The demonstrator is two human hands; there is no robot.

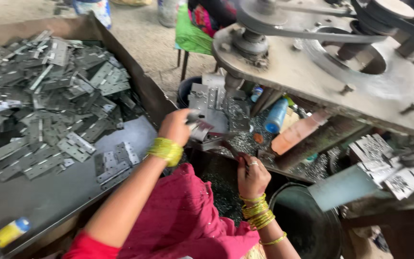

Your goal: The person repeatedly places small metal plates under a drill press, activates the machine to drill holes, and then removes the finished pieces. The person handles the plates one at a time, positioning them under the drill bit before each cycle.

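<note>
We grip a hinge [198, 128] in our left hand [174, 125], holding it flat under the drill [231, 84]; our right hand [251, 176] rests closed, seemingly empty.

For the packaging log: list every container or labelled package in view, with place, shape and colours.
Yellow bottle: lying at the tray's near left corner, cylindrical, blue cap.
Blue bottle: on the machine bed right of the left hand, cylindrical, tilted.
Printed container: top edge, white and blue.

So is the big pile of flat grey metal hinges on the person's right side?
No, the pile of flat grey metal hinges lies in the tray beyond the left hand.
</note>
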